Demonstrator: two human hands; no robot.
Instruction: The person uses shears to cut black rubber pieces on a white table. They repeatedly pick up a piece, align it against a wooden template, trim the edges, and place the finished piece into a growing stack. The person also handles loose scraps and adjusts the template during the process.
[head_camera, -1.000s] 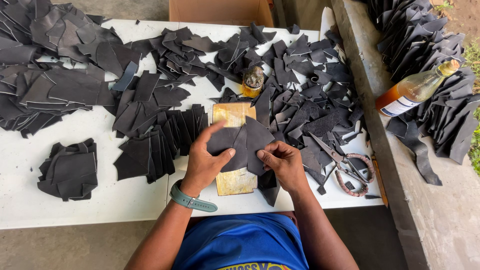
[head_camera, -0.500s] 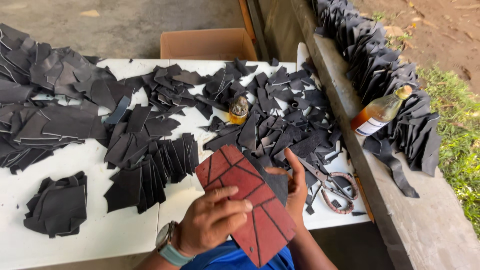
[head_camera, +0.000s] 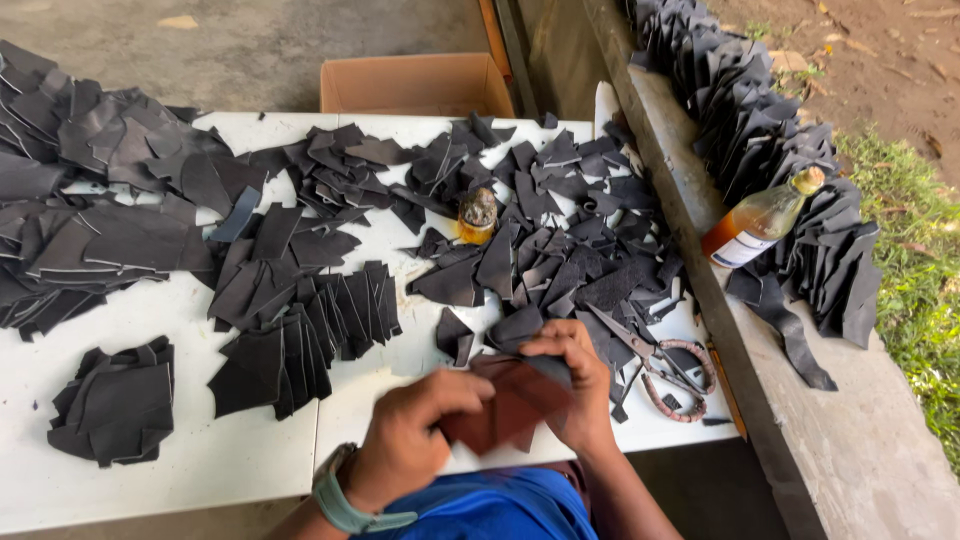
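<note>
My left hand (head_camera: 410, 440) and right hand (head_camera: 570, 385) both closed on a reddish-brown leather piece (head_camera: 510, 400), above the white bench (head_camera: 200, 470), scissors (head_camera: 650, 365) just beside, black leather pieces (head_camera: 290, 340) around

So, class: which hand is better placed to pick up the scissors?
The right hand. It holds the reddish-brown piece close beside the scissors; the left hand sits farther away, across that piece.

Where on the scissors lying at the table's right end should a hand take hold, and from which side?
Grip the scissors by the wrapped loop handles, coming from the table's near right corner. The handles point that way and lie bare, while the blades run up-left among black cut pieces.
</note>
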